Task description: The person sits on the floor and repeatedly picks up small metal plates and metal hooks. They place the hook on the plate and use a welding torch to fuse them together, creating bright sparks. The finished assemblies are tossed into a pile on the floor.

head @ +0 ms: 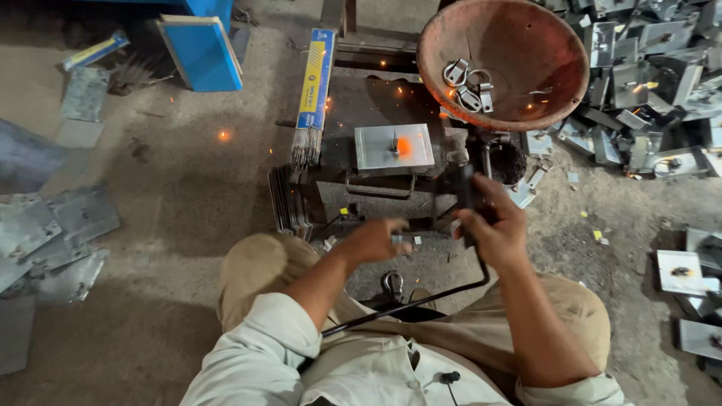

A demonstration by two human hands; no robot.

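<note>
Dusty concrete floor (188, 188) fills the frame, one person crouching low at centre. One rusty round metal bowl (502, 62), upper right, keeps about four grey clips within reach. One square grey steel plate (393, 146) lies flat on the dark low workbench (353, 98), a weld spot glowing orange. Right hand (492, 229) is clenched around one black electrode holder (466, 197), tilted up clear of the plate. Left hand (374, 240), lower centre, pinches something small; fingers curled.

A pale grey shirt with rolled-up sleeves (259, 342) and khaki trousers (274, 263) are worn; a small black clip microphone (450, 377) is seen at bottom centre.
</note>
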